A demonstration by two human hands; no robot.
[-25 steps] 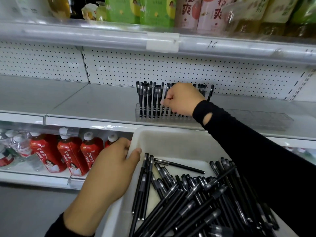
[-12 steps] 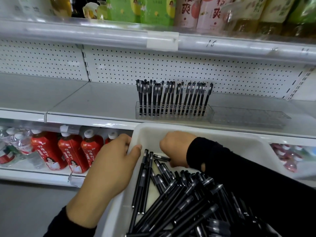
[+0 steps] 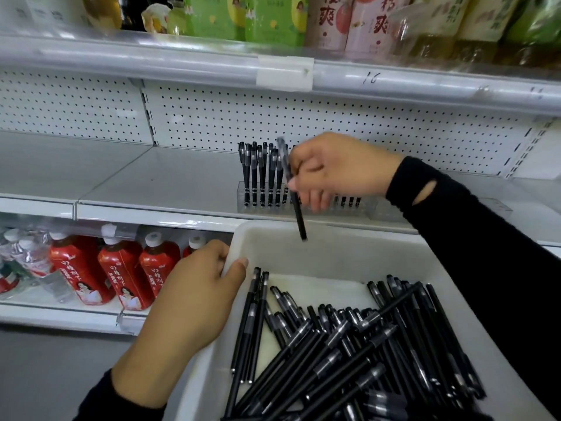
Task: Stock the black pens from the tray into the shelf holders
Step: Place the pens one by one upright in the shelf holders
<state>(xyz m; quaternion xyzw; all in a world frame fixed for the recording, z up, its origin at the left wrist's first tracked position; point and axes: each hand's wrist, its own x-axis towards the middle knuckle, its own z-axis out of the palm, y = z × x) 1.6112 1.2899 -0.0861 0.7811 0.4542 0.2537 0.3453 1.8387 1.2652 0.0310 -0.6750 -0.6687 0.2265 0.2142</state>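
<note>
STOCKING RUN: One black pen (image 3: pixel 298 217) hangs near-upright, cap end up and slightly blurred. It is above the far rim of the white tray (image 3: pixel 334 238) and in front of the clear holder (image 3: pixel 243 205) on the shelf (image 3: pixel 145 183).

The right hand (image 3: pixel 337 168) comes in from 3 o'clock, its fingers (image 3: pixel 314 197) curled and pinched on the pen's upper-mid barrel; the lower half hangs free. The left hand (image 3: pixel 194 302) grips the tray rim at 9 o'clock, thumb hooked over the edge.

The holder sits at 12 o'clock from the tray. A row of standing pens (image 3: pixel 261 174) fills its left part, caps up. Its right part is mostly hidden behind the hand, w/ a few barrel ends showing. Loose pens (image 3: pixel 349 344) lie heaped in the tray toward 5 o'clock.

Handling, as judged: the pen looks light, stiff and smooth plastic, prob. a bit slick and not fragile. A pinch approx. mid-barrel, as here, leaves the low end clear to aim at a slot. A thin barrel could swing in the pinch, so steadying may be needed.

Beyond: pegboard (image 3: pixel 334 129) at 12 o'clock, red bottles (image 3: pixel 121 271) at 8 o'clock on the lower shelf, drink cartons (image 3: pixel 273 19) up top.
</note>
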